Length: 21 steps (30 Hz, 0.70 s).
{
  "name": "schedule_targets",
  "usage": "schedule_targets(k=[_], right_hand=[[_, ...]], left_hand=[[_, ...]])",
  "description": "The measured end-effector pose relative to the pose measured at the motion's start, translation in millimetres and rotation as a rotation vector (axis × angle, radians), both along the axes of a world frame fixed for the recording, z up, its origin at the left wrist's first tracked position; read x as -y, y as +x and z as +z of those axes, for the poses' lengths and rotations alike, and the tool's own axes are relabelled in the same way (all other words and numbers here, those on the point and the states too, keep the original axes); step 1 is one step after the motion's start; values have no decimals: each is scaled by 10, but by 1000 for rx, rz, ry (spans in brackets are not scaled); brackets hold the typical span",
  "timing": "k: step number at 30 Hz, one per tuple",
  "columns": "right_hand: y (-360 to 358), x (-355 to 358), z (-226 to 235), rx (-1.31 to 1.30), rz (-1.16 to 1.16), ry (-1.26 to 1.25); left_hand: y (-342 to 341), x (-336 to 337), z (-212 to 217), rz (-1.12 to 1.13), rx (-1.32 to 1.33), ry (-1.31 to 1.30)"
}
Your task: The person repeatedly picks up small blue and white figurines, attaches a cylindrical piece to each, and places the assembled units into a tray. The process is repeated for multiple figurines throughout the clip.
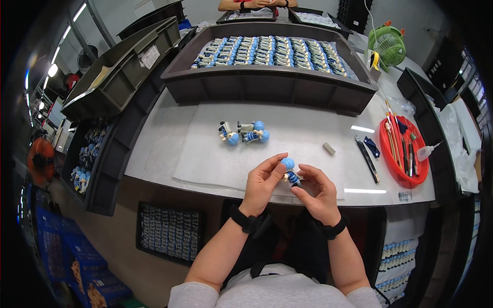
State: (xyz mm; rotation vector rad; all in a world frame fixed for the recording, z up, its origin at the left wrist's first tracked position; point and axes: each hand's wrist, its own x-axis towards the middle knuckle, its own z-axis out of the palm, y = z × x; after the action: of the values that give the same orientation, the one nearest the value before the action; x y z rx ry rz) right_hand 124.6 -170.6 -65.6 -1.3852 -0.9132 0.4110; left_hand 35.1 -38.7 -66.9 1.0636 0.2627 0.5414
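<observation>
Blue-capped and small, the toy figure [290, 173] sits between both hands above the near edge of the white mat [200, 159]. Fingers of the left hand [262, 182] pinch its head; the right hand [318, 190] grips its body (legs hidden). Three loose figures [244, 132] lie farther off, before the grey tray [267, 87].

The single head camera looked steeply down from above, close over the white table [169, 149], facing forward to the far trays.
</observation>
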Motion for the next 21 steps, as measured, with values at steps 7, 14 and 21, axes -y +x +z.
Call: schedule_targets(k=[7, 14, 21], right_hand=[[22, -2, 14, 48, 21, 18], [28, 10, 1, 21, -10, -24], [16, 0, 1, -43, -2, 33]], left_hand=[[-8, 2, -60, 41, -25, 46], [-6, -17, -27, -21, 51, 22], [17, 19, -21, 41, -12, 103]])
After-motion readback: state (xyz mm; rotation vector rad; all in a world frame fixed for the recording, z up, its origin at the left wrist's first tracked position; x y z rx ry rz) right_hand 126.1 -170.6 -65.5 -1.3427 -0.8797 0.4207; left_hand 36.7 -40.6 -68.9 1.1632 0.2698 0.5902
